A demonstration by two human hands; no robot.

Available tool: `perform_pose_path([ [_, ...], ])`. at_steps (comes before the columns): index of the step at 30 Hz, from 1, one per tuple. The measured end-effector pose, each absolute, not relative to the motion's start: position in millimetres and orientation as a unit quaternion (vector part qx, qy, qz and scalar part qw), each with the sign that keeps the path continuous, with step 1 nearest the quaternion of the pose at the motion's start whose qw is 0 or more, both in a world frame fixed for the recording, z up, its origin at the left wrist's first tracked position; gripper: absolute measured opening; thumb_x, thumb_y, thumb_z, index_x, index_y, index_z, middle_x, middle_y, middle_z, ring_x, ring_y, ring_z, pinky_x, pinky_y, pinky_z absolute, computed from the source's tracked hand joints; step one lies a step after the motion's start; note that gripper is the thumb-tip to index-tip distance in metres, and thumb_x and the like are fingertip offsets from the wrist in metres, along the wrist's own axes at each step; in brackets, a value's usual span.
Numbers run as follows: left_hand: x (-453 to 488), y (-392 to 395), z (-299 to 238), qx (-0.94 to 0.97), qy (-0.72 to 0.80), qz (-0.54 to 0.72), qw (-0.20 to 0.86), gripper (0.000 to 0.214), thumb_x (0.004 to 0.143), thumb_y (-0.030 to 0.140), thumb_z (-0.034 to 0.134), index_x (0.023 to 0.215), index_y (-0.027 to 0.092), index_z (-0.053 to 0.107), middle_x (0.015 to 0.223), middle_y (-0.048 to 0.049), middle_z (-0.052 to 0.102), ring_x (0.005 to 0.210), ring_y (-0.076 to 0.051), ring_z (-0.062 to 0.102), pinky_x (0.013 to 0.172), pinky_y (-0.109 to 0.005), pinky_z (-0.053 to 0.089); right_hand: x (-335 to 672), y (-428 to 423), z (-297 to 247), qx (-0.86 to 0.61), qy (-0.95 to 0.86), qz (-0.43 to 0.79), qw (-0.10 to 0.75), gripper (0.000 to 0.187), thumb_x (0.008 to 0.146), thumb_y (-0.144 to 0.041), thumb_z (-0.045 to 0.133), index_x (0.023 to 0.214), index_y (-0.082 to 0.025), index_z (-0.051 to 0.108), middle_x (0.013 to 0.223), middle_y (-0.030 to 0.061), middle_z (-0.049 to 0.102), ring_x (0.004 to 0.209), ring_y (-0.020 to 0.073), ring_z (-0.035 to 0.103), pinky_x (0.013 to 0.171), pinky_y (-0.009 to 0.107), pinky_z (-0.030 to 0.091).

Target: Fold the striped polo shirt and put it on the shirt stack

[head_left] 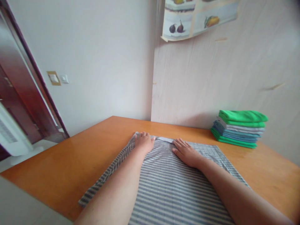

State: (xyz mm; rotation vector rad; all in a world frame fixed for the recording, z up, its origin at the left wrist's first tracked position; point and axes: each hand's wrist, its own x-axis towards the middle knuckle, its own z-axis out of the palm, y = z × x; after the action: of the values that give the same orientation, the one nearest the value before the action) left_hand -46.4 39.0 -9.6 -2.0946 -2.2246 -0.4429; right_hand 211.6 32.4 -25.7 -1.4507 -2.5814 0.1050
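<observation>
A grey-and-white striped shirt (168,184) lies spread out on the wooden table (93,150), its far edge toward the wall. At that far edge a pale neck opening (166,139) shows between my hands. My left hand (144,142) rests on the cloth near the far left corner, fingers extended and pointing away from me. Right of the neck opening, my right hand (186,152) lies flat on the fabric with its fingers spread. Neither hand grasps anything. My forearms cover parts of the shirt's sides, and its near end runs out of view.
A stack of folded cloths (239,128), green, blue and grey, stands at the back right of the table. The wall (105,62) rises directly behind. A fruit poster (199,18) hangs above. To the left are a light switch (53,78) and a dark red door (21,93).
</observation>
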Motion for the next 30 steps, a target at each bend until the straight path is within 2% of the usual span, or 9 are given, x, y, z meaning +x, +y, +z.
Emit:
perform_pose_path([
  [3, -57, 41, -12, -0.645, -0.756, -0.109, -0.015, 0.075, 0.091, 0.067, 0.023, 0.143, 0.019, 0.045, 0.158, -0.0171, 0.032, 0.145, -0.036, 0.025, 0.113, -0.064, 0.017, 212, 33, -27, -0.489, -0.867, 0.032, 0.091, 0.077, 0.098, -0.063, 0.016, 0.152, -0.012, 0.036, 0.158, 0.0148, 0.030, 0.148, 0.0291, 0.019, 0.120, 0.048, 0.018],
  [6, -61, 41, -13, -0.637, -0.765, -0.092, -0.032, 0.081, 0.089, 0.070, 0.021, 0.149, 0.018, 0.037, 0.161, -0.0160, 0.023, 0.148, -0.035, 0.017, 0.114, -0.064, 0.014, 213, 33, -29, -0.490, -0.867, 0.026, 0.089, 0.077, 0.098, -0.064, 0.014, 0.152, -0.014, 0.035, 0.158, 0.0136, 0.031, 0.148, 0.0279, 0.019, 0.120, 0.048, 0.018],
  [10, -60, 41, -13, -0.636, -0.766, -0.088, -0.038, 0.084, 0.088, 0.071, 0.019, 0.151, 0.018, 0.034, 0.162, -0.0157, 0.021, 0.149, -0.034, 0.015, 0.114, -0.064, 0.013, 213, 34, -32, -0.492, -0.866, 0.013, 0.083, 0.076, 0.098, -0.064, 0.014, 0.152, -0.015, 0.034, 0.158, 0.0129, 0.031, 0.149, 0.0271, 0.018, 0.120, 0.047, 0.018],
  [19, -60, 45, -17, -0.634, -0.766, -0.095, -0.037, 0.080, 0.088, 0.073, 0.020, 0.149, 0.024, 0.037, 0.162, -0.0122, 0.021, 0.149, -0.036, 0.015, 0.115, -0.064, 0.012, 209, 27, -28, -0.505, -0.860, -0.002, 0.073, 0.077, 0.098, -0.062, 0.010, 0.152, -0.013, 0.035, 0.159, 0.0126, 0.028, 0.149, 0.0265, 0.018, 0.121, 0.044, 0.017],
  [22, -66, 47, -12, -0.647, -0.754, -0.107, -0.036, 0.074, 0.090, 0.069, 0.027, 0.143, 0.022, 0.045, 0.159, -0.0153, 0.030, 0.146, -0.037, 0.023, 0.113, -0.063, 0.019, 207, 25, -26, -0.507, -0.859, -0.010, 0.069, 0.075, 0.098, -0.060, 0.011, 0.152, -0.013, 0.035, 0.159, 0.0117, 0.029, 0.149, 0.0266, 0.018, 0.121, 0.044, 0.017],
  [25, -79, 47, 0, -0.667, -0.734, -0.127, -0.016, 0.062, 0.095, 0.057, 0.028, 0.132, 0.015, 0.054, 0.147, -0.0208, 0.046, 0.138, -0.035, 0.039, 0.109, -0.053, 0.032, 207, 27, -27, -0.504, -0.861, -0.013, 0.069, 0.074, 0.099, -0.059, 0.011, 0.152, -0.014, 0.034, 0.159, 0.0119, 0.030, 0.148, 0.0270, 0.018, 0.120, 0.045, 0.018],
  [28, -95, 40, 12, -0.682, -0.717, -0.144, 0.008, 0.055, 0.101, 0.044, 0.015, 0.121, 0.016, 0.058, 0.130, -0.0184, 0.060, 0.125, -0.027, 0.053, 0.103, -0.041, 0.039, 208, 31, -30, -0.493, -0.866, -0.011, 0.075, 0.074, 0.099, -0.060, 0.012, 0.152, -0.014, 0.034, 0.158, 0.0130, 0.031, 0.148, 0.0279, 0.020, 0.120, 0.047, 0.019],
  [30, -102, 30, 13, -0.702, -0.697, -0.148, 0.014, 0.054, 0.102, 0.041, 0.012, 0.118, 0.019, 0.059, 0.125, -0.0142, 0.064, 0.121, -0.023, 0.057, 0.101, -0.036, 0.041, 209, 33, -32, -0.491, -0.867, -0.012, 0.080, 0.075, 0.098, -0.060, 0.011, 0.152, -0.014, 0.035, 0.158, 0.0134, 0.032, 0.148, 0.0282, 0.021, 0.119, 0.048, 0.020],
])
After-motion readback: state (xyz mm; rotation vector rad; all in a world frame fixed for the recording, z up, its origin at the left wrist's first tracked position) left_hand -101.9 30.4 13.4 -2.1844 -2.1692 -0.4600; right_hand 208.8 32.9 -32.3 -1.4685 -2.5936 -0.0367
